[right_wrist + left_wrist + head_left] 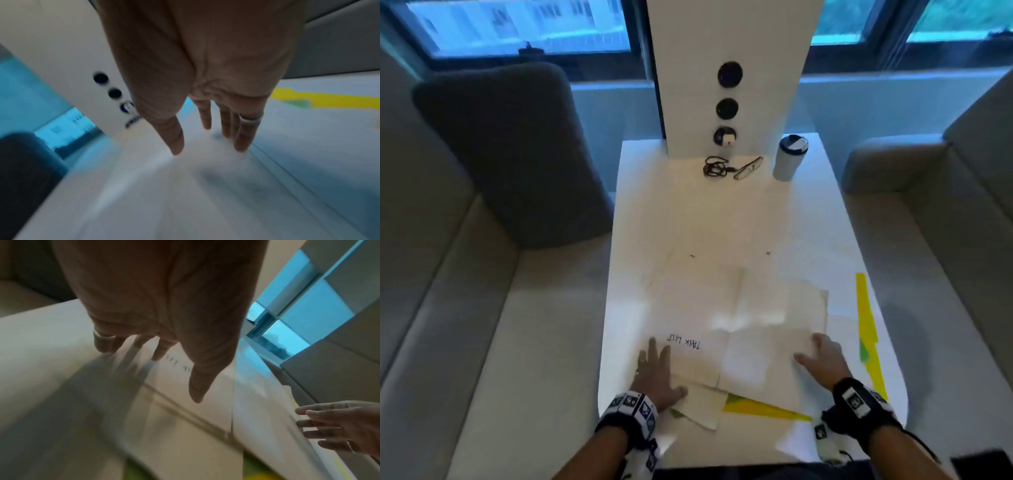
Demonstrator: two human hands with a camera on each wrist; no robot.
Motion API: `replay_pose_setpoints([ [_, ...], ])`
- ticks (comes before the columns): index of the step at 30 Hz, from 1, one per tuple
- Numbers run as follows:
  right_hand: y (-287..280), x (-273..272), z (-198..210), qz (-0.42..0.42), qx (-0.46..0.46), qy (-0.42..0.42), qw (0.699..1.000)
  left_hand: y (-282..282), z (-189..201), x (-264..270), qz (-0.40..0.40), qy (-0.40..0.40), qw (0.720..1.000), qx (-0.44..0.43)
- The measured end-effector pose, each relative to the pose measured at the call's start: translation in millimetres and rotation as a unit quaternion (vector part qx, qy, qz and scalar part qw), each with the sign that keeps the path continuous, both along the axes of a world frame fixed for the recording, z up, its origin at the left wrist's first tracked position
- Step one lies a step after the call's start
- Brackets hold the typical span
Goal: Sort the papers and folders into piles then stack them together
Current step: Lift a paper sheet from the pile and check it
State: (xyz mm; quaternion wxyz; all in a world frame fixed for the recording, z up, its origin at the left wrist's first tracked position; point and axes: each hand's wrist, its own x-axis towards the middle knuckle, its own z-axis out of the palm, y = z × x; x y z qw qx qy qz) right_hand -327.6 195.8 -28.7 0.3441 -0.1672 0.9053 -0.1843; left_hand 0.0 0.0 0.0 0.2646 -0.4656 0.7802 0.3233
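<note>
Nearest, at the rounded front edge of the white table, a yellow folder shows from under the loose white papers. A small white sheet lies tilted just beside the left wrist. Just behind, the left hand is flat, its fingers straight and spread, at the left border of the sheet marked "TASK LIST". The right hand is also flat and spread, holding nothing, at the right border of the neighbour sheet, so these papers lie between both hands. Whether the fingers really press the paper, the blurred wrist views do not tell. To the right of the right hand a yellow strip follows the table edge. Far behind, a black cable, glasses and a white tumbler stand before the white column.
</note>
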Motion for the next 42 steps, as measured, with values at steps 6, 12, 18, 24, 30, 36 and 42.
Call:
replay_pose_setpoints([
  [6,-8,15,15,-0.172,-0.011,0.007,0.985,14,-1,19,0.018,0.043,0.998,-0.03],
  [12,6,6,59,-0.161,-0.172,0.017,0.972,22,-6,23,0.036,0.067,0.996,-0.056],
  [18,6,16,142,-0.12,-0.335,-0.13,0.926,41,0,3,-0.012,0.147,0.986,-0.077],
  [24,1,13,140,-0.106,-0.297,0.014,0.949,38,18,-28,-0.074,0.228,0.965,-0.107],
  [30,2,20,163,-0.044,-0.293,0.09,0.951,30,23,-33,-0.088,0.208,0.97,-0.093],
  [36,-10,27,231,-0.208,-0.457,-0.171,0.848,36,51,-44,-0.071,0.299,0.951,-0.037],
  [42,-24,21,245,-0.206,-0.505,-0.257,0.798,25,103,-68,0.189,0.443,0.876,0.011],
])
